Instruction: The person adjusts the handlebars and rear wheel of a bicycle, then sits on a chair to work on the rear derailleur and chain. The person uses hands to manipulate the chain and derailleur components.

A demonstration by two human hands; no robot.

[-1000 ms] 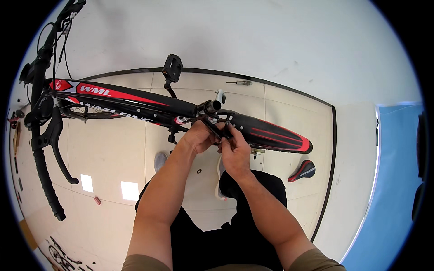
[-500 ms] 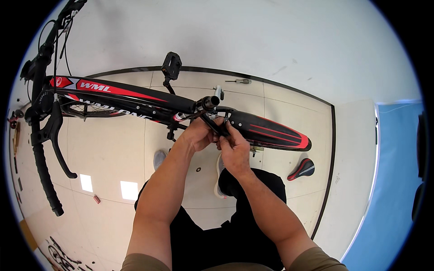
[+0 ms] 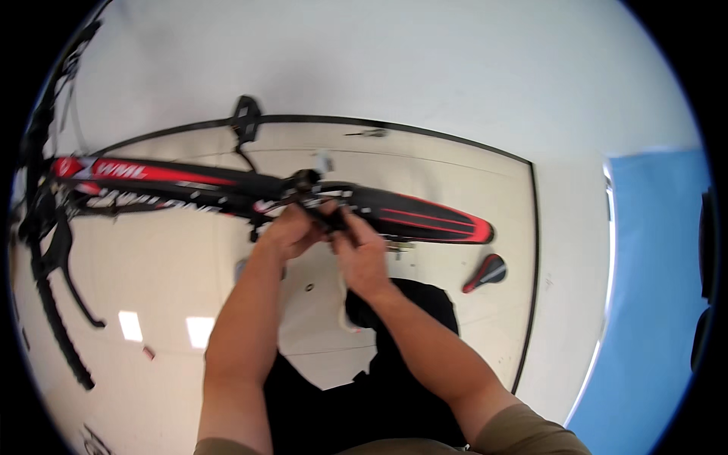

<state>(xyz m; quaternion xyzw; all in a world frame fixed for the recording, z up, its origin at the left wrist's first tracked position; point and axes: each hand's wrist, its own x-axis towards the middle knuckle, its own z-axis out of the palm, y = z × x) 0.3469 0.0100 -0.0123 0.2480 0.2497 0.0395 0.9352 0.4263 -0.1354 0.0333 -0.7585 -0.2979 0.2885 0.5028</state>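
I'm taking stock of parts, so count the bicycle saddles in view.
1: the black-and-red saddle, on the floor to the right of the right hand, just below the mudguard in the picture. Others could be hidden behind the bicycle.

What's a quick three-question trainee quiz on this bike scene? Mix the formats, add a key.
1. True or false: the saddle lies on the floor, off the bicycle.

2. Which colour marks the rear mudguard besides black?
A) Blue
B) Red
C) Yellow

3. Fill in: of the left grip and the right grip, the ____ is nearer the mudguard's tail end.

Key:
1. True
2. B
3. right grip
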